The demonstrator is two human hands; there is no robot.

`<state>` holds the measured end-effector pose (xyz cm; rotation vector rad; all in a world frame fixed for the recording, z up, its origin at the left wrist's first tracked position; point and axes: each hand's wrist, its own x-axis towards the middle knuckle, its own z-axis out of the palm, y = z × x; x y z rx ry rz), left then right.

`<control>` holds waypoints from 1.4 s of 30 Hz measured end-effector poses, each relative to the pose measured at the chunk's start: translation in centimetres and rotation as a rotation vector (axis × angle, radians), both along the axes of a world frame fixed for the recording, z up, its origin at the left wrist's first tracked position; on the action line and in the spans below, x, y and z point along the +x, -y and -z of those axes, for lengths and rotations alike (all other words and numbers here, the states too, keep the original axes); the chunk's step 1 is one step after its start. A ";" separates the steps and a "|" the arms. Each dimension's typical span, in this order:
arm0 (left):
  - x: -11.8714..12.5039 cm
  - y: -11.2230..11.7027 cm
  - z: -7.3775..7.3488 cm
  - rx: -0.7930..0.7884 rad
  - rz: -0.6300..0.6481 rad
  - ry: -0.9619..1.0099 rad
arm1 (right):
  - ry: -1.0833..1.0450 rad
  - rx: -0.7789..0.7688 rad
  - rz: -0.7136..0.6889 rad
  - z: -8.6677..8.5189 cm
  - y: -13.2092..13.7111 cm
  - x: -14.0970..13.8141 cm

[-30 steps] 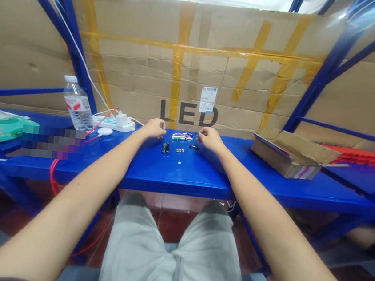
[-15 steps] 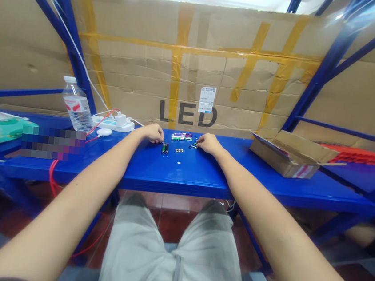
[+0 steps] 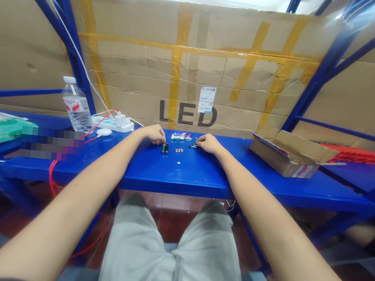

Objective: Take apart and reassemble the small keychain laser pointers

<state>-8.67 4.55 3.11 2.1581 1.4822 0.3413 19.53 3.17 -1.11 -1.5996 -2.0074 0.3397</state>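
Note:
My left hand [image 3: 155, 134] rests on the blue tabletop with its fingers curled together. Its fingertips are at the far end of two short cylinders [image 3: 164, 149], one partly green and one dark, lying side by side; whether it grips one I cannot tell. On the other side, my right hand [image 3: 207, 143] is closed, fingertips down at a small item with a dark loop [image 3: 192, 146], mostly hidden by the fingers. Between the hands sits a short row of small silvery round pieces [image 3: 179, 150]. Behind them lies a cluster of shiny purple, silver and green sticks [image 3: 181, 136].
An open cardboard box [image 3: 286, 157] stands at right, before red plastic pieces [image 3: 356, 154]. At left are a water bottle [image 3: 77, 106], a white power strip [image 3: 118, 124], red cables [image 3: 53, 173] and a green packet [image 3: 8, 128]. A large cardboard sheet [image 3: 130, 76] backs the table.
My left hand has shifted slightly right, its fingertips nearer the cylinders. The right hand has barely moved, and the things on the table lie as before.

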 end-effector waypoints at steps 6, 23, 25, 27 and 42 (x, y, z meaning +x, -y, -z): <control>0.1 0.0 0.0 -0.008 0.002 -0.003 | -0.004 -0.018 0.004 -0.2 0.2 0.0; 2.5 -0.8 2.1 0.497 0.156 0.007 | 0.011 -0.007 0.012 -0.5 0.5 -0.3; 3.4 -0.7 2.3 0.484 0.165 -0.087 | 0.013 -0.001 0.008 -0.5 0.4 -0.3; 4.1 -0.7 2.4 0.485 0.159 -0.154 | 0.016 0.000 0.000 -0.4 0.4 -0.3; 5.1 -0.8 3.4 0.605 0.195 -0.197 | 0.013 -0.004 -0.001 -0.5 0.6 -0.5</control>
